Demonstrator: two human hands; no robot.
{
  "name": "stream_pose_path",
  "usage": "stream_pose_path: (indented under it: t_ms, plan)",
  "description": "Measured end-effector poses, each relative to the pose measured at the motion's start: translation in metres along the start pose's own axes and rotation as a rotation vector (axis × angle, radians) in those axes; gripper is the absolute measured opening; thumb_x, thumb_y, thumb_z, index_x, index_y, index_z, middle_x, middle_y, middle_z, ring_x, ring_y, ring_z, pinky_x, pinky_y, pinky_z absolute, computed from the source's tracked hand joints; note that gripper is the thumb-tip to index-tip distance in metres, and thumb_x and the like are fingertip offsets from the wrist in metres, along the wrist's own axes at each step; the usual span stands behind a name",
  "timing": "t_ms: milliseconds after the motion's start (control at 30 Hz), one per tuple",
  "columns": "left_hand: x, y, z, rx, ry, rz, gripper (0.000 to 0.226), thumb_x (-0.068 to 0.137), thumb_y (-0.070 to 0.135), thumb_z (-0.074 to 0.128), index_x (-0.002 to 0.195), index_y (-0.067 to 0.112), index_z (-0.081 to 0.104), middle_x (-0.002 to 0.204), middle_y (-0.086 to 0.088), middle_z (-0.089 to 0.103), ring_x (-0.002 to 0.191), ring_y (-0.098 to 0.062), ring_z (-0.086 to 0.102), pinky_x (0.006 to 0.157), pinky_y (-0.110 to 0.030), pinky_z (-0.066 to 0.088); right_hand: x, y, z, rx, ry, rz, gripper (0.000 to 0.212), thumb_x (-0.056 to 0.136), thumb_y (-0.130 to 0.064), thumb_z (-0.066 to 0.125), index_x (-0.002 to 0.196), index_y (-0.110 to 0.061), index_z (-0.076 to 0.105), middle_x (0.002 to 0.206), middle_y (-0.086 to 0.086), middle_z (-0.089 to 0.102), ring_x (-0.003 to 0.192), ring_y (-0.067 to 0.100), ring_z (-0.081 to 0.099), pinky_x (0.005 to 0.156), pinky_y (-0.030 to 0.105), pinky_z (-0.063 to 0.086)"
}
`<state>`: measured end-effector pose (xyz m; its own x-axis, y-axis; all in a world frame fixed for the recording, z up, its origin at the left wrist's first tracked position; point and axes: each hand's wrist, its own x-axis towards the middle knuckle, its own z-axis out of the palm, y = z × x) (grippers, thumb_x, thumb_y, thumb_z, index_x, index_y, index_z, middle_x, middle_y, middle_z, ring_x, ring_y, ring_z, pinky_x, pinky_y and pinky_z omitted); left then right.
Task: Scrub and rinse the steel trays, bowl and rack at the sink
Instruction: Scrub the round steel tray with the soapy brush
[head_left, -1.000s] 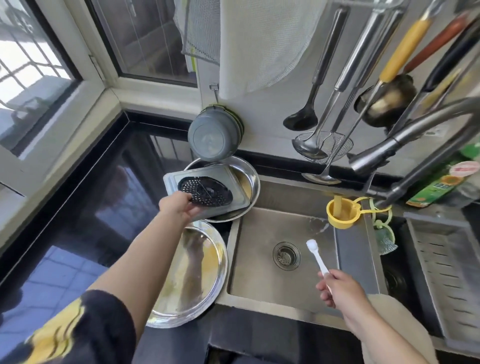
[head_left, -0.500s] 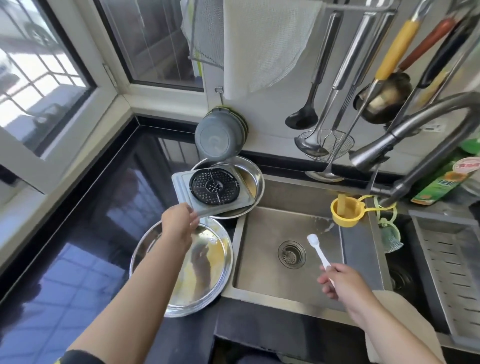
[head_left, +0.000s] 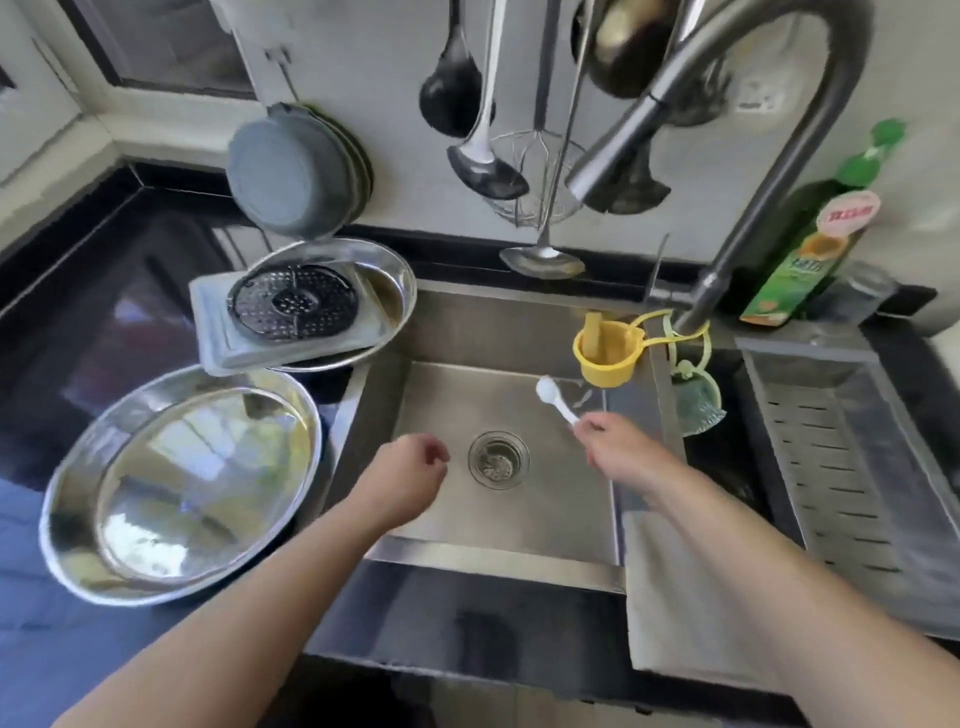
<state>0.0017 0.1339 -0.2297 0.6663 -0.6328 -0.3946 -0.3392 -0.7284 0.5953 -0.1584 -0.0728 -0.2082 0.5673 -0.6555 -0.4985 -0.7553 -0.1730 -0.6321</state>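
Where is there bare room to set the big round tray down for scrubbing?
The sink floor is bare around the drain, between the left hand and the right hand gripping the brush. Left of the sink is crowded: the round tray, with the stacked tray and rack behind. Dark counter further left is free.
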Motion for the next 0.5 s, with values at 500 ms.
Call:
stream_pose_path:
  t_ms: [500]
  plan:
    - [-0.071,-0.069,-0.011,-0.024,0.311,0.277,0.023,0.094,0.014,0.056,0.093,0.027,0.074,0.089,0.009,0.074,0.082,-0.011,0.068,0.071,-0.022,0.051,-0.034,-0.043,0.078,-0.261,-0.033,-0.084,0.024,0.106,-0.003,0.036,0.117,0.002,0.056,0.103,0.017,0.071,0.07,0.024,0.057,0.056,0.028,0.036]
